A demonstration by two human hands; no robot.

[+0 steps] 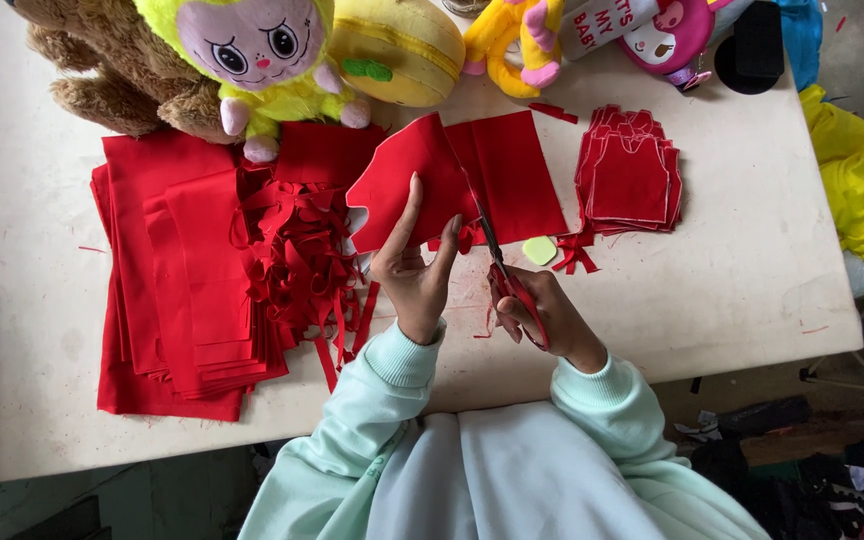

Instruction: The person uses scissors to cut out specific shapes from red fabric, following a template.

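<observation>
the left hand point(412, 270) pinches the lower edge of a red fabric piece point(452, 180), thumb and fingers closed on the cloth and holding it lifted above the white table point(732, 290). the right hand point(537, 315) is wrapped around the red handles of a pair of scissors point(497, 255), gripping them firmly, with the blades pointing away from the person and running up into the fabric piece near its middle (whether the blades are parted or closed at the tip cannot be told). to the left of the hands lies a tangle of red offcut strips point(302, 260), and beyond it a broad stack of red fabric sheets point(172, 290) that reaches the near edge of the table. to the right of the held piece sits a neat pile of cut red shapes point(630, 170), with a small pale yellow-green chip point(539, 250) just beside the scissors. along the far edge of the table are plush toys: a brown bear point(102, 70), a yellow-green doll point(262, 60) and a yellow round cushion point(397, 50).
</observation>
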